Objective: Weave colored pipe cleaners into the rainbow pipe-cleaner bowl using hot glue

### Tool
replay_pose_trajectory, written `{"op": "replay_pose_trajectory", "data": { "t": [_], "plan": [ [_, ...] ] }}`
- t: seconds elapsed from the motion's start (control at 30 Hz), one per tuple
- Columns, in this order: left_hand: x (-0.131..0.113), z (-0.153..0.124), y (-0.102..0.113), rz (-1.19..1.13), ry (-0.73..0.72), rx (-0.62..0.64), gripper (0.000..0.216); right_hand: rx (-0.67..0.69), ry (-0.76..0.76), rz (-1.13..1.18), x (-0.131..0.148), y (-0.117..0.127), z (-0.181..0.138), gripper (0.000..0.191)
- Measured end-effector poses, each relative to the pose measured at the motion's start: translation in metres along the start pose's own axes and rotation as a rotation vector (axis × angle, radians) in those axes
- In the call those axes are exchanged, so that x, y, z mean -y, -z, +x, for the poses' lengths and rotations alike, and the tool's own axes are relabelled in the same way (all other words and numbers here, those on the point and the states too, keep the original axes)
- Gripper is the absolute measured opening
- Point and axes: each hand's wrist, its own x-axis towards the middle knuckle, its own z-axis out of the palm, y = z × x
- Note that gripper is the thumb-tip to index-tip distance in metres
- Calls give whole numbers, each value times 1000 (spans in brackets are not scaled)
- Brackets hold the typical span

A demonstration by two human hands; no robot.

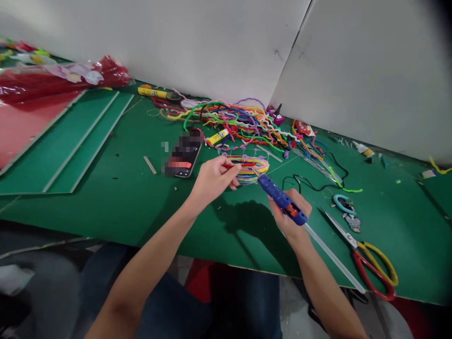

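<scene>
My left hand (219,173) is closed in a pinch on the left side of a coiled piece of multicoloured pipe cleaners (260,165), stacked in pink, yellow, red and blue loops. Small purple beads or knots on fine strands stand around its far edge. In my right hand (291,212) is a blue hot glue gun (280,195), my fingers wrapped round its grip. Its nozzle is at the coil's upper loops, close to my left fingertips; whether it touches is too small to tell. A long clear glue stick (334,256) sticks out of the gun's rear.
A heap of colourful pipe cleaners (240,120) lies at the back with a yellow glue tube (218,136). A phone (187,155) rests left of the coil. Open scissors (356,247) lie at the right front edge. Green boards (83,136) and a red wrapped bundle (70,80) are at left.
</scene>
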Motion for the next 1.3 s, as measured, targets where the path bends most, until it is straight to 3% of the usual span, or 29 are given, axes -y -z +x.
{"op": "replay_pose_trajectory", "data": {
  "t": [0.17, 0.3, 0.37, 0.47, 0.57, 0.67, 0.77, 0.87, 0.97, 1.07, 1.17, 1.3],
  "plan": [
    [-3, 1, 2, 17, -10, -26, 24, 35, 1, 3, -12, 12, 5, 15],
    [-3, 0, 3, 158, -70, -111, 24, 442, 236, -99, -42, 43, 3, 12],
    [-2, -1, 3, 227, -79, -129, 23, 633, 278, -228, -51, 61, -1, 13],
    [-1, -1, 1, 301, -86, -117, 23, 815, 192, -288, -52, 84, -4, 12],
    [-1, -2, 0, 327, -83, -120, 23, 936, -25, -156, -46, 94, -3, 10],
    [0, -2, -1, 333, -88, -114, 23, 889, -355, 24, -42, 91, -1, 19],
    [4, -1, -1, 417, -150, -87, 22, 664, -629, 206, -38, 78, 5, 28],
    [9, 1, -1, 636, -212, -48, 27, 504, -783, 525, -30, 62, 20, 32],
    [10, 0, 0, 869, -260, -127, 34, 456, -860, 826, -23, 50, 35, 32],
    [6, -2, -1, 800, -461, -247, 21, 463, -890, 945, -18, 42, 43, 31],
    [0, -5, 0, 548, -717, -113, 20, 512, -905, 990, -17, 36, 41, 30],
    [0, -4, 0, 492, -844, 15, 23, 561, -917, 996, -19, 32, 36, 30]
  ]
}}
